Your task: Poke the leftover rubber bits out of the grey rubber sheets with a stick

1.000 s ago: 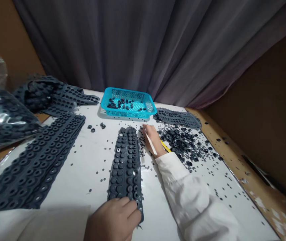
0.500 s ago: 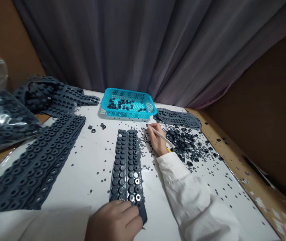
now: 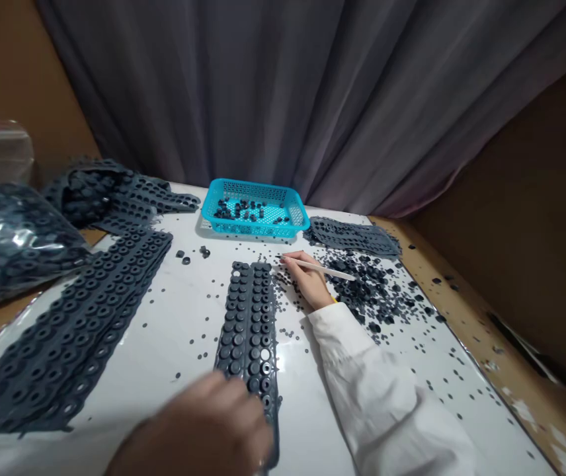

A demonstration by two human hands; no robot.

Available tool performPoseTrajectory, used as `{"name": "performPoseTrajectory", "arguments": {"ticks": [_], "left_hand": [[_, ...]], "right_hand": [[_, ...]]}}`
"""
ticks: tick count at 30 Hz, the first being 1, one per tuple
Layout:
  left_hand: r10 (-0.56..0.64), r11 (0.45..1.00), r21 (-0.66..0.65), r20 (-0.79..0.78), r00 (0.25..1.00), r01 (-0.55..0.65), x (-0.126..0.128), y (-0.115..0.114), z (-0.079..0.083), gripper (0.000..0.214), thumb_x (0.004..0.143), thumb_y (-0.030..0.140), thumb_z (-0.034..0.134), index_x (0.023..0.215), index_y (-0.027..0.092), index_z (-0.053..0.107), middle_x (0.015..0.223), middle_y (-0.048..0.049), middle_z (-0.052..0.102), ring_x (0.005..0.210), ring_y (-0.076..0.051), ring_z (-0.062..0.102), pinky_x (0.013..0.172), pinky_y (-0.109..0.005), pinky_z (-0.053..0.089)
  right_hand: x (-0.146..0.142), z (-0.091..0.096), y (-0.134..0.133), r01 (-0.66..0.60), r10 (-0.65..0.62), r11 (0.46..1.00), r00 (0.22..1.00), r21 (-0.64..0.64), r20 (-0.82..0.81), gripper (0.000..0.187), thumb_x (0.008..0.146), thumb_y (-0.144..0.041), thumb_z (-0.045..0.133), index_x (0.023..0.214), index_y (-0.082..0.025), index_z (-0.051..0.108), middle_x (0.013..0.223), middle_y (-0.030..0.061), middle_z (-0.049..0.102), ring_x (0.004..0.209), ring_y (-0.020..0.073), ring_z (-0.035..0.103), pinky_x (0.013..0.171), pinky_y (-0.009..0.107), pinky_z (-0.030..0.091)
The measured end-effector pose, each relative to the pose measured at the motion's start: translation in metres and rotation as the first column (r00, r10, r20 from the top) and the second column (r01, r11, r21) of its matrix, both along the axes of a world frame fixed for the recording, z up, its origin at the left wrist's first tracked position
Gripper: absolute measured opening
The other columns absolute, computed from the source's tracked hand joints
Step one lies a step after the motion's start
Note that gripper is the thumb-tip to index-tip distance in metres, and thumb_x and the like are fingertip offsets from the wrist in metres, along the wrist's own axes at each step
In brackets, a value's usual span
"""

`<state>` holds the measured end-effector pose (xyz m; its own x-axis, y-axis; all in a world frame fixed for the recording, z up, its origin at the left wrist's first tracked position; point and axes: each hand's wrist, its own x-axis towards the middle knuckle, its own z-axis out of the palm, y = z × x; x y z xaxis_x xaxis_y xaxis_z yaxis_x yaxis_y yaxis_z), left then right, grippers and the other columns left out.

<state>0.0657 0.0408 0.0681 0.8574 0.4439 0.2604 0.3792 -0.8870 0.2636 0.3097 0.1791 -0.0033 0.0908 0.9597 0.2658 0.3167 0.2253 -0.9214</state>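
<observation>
Right hand (image 3: 307, 281) pinching a pale stick (image 3: 325, 268) between thumb and fingers, far end reaching over a heap of loose rubber studs (image 3: 362, 291)! Left hand (image 3: 213, 410) is a blur at the near end of the dark studded rubber strip (image 3: 248, 317), and we can't tell if it's gripping. That strip lies lengthwise on the white board (image 3: 188, 330), beside a longer rubber sheet (image 3: 75, 330), with a turquoise plastic basket (image 3: 253, 188) of studs beyond.

Nothing legible: any print on the plastic bag (image 3: 10, 244) — perhaps — is too blurred to read.
</observation>
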Motion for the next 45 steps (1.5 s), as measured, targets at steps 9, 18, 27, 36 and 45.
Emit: {"name": "performPoseTrajectory", "arguments": {"ticks": [9,18,27,36,45], "left_hand": [[0.375,0.888,-0.268,-0.047,0.926,-0.373,0.034,0.176,-0.021,0.02,0.08,0.029,0.056,0.093,0.016,0.064,0.093,-0.0063,0.067,0.082,-0.021,0.061,0.077,-0.032,0.045],[0.322,0.908,-0.303,0.056,0.945,-0.291,0.043,0.206,-0.048,0.025,0.068,0.032,0.064,0.086,0.015,0.065,0.09,-0.0087,0.061,0.089,-0.025,0.056,0.084,-0.036,0.042],[0.333,0.835,-0.521,0.217,0.917,-0.18,0.048,0.198,-0.057,0.014,0.071,0.03,0.058,0.075,0.017,0.058,0.078,-0.0035,0.057,0.083,-0.022,0.051,0.081,-0.033,0.037],[0.429,0.518,-0.854,0.295,0.854,0.034,0.046,0.193,-0.062,0.043,0.073,0.05,0.061,0.096,0.021,0.039,0.062,0.007,0.052,0.05,-0.011,0.048,0.049,-0.02,0.035],[0.446,0.384,-0.915,0.302,0.842,0.125,0.044,0.195,-0.058,0.052,0.066,0.046,0.074,0.099,0.019,0.045,0.06,0.0078,0.054,0.046,-0.008,0.047,0.045,-0.017,0.031]], "right_hand": [[-0.006,-0.004,0.0,-0.122,0.1,0.992,0.93,-0.04,-0.355,0.023,0.08,-0.045,0.06,0.082,-0.023,0.058,0.094,0.0032,0.071,0.093,0.021,0.064,0.09,0.036,0.046],[-0.002,0.005,-0.002,0.056,-0.055,0.992,0.998,0.11,-0.011,0.023,0.084,-0.043,0.055,0.087,-0.021,0.062,0.09,0.0047,0.068,0.088,0.0201,0.061,0.085,0.036,0.047],[-0.007,-0.007,-0.006,-0.106,0.107,0.994,0.989,0.019,-0.104,0.026,0.073,-0.039,0.071,0.085,-0.017,0.067,0.079,0.0059,0.069,0.071,0.0179,0.065,0.066,0.03,0.053],[-0.009,0.005,-0.016,-0.16,0.167,0.973,0.985,0.168,-0.029,0.015,0.08,-0.035,0.065,0.081,-0.02,0.064,0.103,0.0102,0.071,0.097,0.0216,0.067,0.087,0.039,0.051],[-0.012,0.009,-0.021,-0.215,0.204,0.964,0.975,0.155,0.084,0.016,0.083,-0.037,0.062,0.083,-0.021,0.063,0.109,0.0114,0.071,0.1,0.0234,0.067,0.09,0.042,0.05]]}}
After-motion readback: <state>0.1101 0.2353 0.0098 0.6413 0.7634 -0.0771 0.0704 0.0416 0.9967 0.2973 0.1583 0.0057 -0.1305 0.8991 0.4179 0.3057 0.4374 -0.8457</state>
